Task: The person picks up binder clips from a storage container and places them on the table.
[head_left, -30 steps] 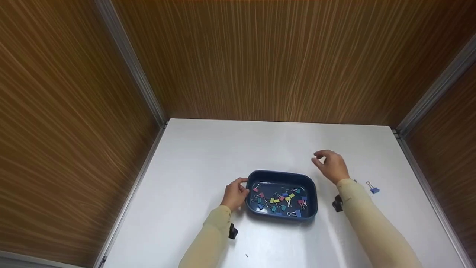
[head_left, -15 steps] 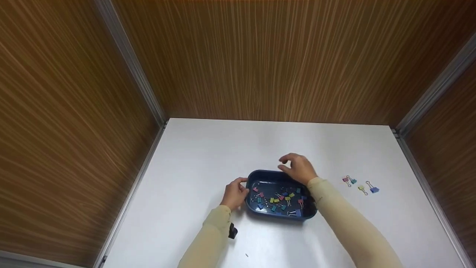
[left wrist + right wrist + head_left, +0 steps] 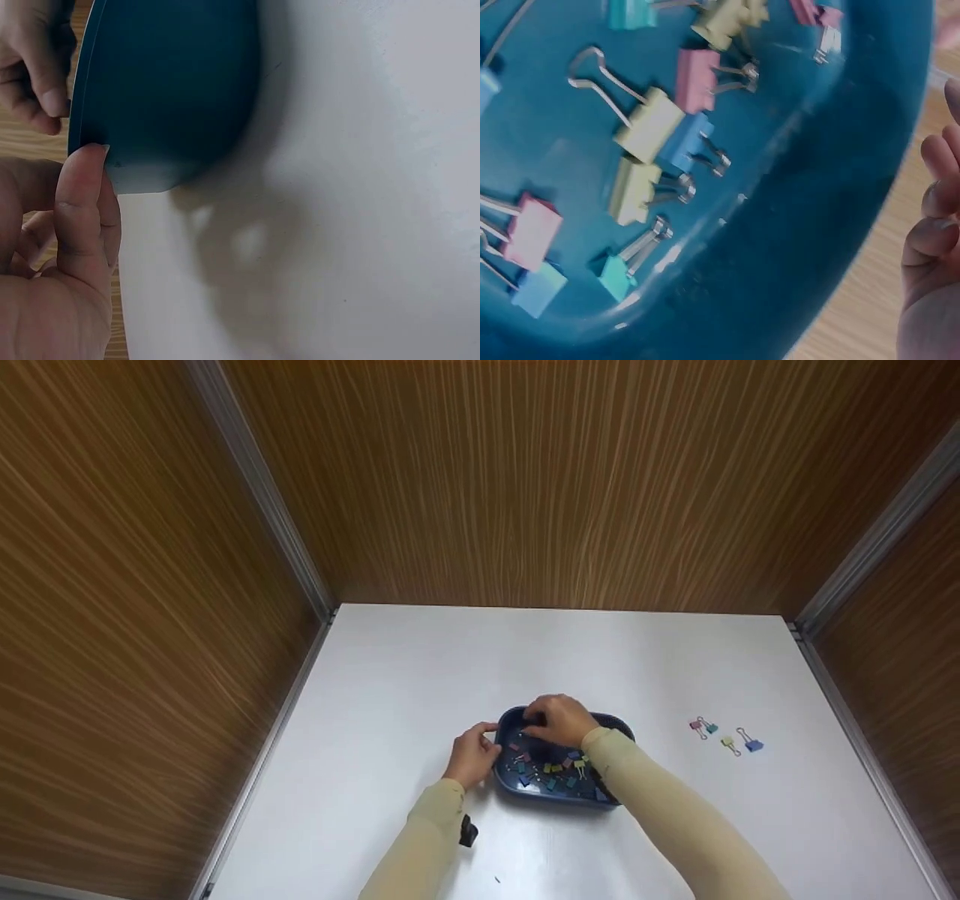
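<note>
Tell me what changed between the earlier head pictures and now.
The right hand moved left and slightly nearer the person, from over the table to above the tray, uncovering clips on the right. No pickup or release is visible. The left hand stayed at the tray's left end; tray unmoved.

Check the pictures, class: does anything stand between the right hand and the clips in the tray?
Nothing visible does: the right hand is above the open tray, and the clips lie uncovered below. The left hand is at the tray's edge.

Head view looks down; closer wrist views share the tray (image 3: 810,210).
</note>
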Available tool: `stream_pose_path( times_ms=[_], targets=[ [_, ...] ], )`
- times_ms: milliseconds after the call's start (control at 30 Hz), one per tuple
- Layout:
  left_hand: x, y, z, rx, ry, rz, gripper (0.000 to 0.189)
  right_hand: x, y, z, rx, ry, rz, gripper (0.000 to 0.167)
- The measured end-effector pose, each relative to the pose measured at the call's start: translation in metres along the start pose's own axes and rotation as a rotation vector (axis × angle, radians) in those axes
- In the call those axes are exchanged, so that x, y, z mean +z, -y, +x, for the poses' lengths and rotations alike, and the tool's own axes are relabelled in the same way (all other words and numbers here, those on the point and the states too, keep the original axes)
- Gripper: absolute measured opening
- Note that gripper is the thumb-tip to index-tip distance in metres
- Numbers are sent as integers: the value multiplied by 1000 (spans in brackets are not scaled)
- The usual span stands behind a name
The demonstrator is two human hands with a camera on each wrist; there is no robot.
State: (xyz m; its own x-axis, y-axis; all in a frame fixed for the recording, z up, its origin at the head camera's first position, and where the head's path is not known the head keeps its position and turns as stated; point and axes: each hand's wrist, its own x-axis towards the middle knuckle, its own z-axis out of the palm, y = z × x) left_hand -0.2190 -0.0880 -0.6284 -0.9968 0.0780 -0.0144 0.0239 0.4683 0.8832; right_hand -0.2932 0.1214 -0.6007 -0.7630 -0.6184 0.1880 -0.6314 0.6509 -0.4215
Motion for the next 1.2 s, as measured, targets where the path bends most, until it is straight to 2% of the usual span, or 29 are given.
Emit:
stream_pose_path(
  times_ms=[167,300,433,633,867,1000,1200],
  targets=[
    [-1,1,1,4,-7,13,36,11,2,1,-38,126,-41,24],
    [-1,-1,2,-17,2,12,36,16,0,2,-33,192,-44,24],
    [0,-2,1,-21,3,14,37,21,-4,4,-32,226,-49,23],
    [0,0,1,8,-10,9,36,33,-5,4,-37,283,-69,24],
    [-1,1,0,15,-28,7,36,39,-3,7,-55,285,-86,22],
    [-1,1,0,23,-32,9,36,38,-5,6,-25,305,-98,21],
    [1,1,0,25,-31,4,36,35,-5,3,87,349,-74,18]
  ],
)
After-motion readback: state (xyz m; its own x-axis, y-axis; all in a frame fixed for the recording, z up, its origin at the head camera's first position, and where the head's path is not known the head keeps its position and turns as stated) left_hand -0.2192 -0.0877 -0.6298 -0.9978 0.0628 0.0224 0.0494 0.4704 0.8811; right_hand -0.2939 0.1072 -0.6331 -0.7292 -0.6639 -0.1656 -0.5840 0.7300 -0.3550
